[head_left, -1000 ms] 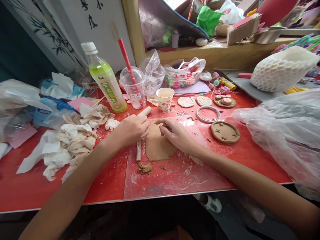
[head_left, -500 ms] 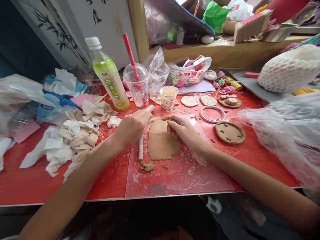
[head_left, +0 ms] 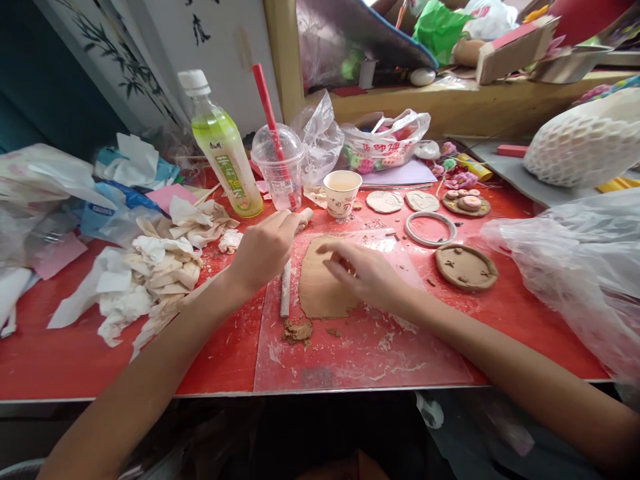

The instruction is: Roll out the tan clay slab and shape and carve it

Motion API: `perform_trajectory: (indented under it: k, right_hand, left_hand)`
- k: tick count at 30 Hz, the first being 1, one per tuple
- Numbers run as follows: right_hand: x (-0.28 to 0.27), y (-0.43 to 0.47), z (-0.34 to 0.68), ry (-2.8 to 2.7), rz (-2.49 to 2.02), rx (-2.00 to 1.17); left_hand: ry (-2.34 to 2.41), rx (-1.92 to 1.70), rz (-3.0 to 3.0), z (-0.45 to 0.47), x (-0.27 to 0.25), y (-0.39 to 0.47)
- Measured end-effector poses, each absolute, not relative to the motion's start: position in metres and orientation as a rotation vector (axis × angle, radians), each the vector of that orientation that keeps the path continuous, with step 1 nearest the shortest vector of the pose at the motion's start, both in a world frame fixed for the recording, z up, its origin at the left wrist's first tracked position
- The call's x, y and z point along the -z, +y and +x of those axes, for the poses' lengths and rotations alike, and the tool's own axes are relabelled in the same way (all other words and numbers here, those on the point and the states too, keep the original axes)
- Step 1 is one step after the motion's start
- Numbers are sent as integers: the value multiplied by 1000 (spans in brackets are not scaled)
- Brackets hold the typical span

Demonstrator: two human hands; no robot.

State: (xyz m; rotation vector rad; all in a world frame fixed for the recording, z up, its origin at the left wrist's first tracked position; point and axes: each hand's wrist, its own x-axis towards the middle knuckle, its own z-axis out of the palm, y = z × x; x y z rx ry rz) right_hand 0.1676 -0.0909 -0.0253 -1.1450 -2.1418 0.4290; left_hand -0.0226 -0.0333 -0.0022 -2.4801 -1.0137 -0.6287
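My left hand (head_left: 267, 250) is closed around a pale grey stick (head_left: 307, 215), whose end pokes out past the knuckles; the rest is hidden. Below it, a thin grey rod (head_left: 285, 290) lies upright in view along the left side of a flat brown clay slab (head_left: 325, 293). Over the slab's upper right part hovers my right hand (head_left: 363, 270), fingers loosely bent and apart, holding nothing I can see. Whether its fingertips touch the clay I cannot tell. A clear plastic sheet (head_left: 370, 370) is under the slab, with a crumbly clay lump (head_left: 298, 331) near the lower left.
Beyond the slab stand a paper cup (head_left: 342, 200), a lidded plastic cup (head_left: 278, 167) and a green drink bottle (head_left: 227, 160). To the right lie a grey ring (head_left: 431, 230) and a round clay piece (head_left: 467, 267). Crumpled tissues (head_left: 155, 273) pile up at left; a plastic bag (head_left: 565, 260) is at right.
My right hand has come off the slab's top edge and moved slightly down and right, its fingers opening. My left hand keeps its hold on the stick. The view has shifted a little.
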Motion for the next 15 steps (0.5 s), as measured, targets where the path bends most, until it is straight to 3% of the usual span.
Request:
perform_trajectory:
  k: [4, 15]
  right_hand:
    - [24, -109, 157, -2645, -815, -71]
    - [28, -122, 146, -2647, -894, -14]
  left_hand:
    - [-1037, 677, -2382, -21, 3, -35]
    - [-984, 928, -2531, -21, -2, -36]
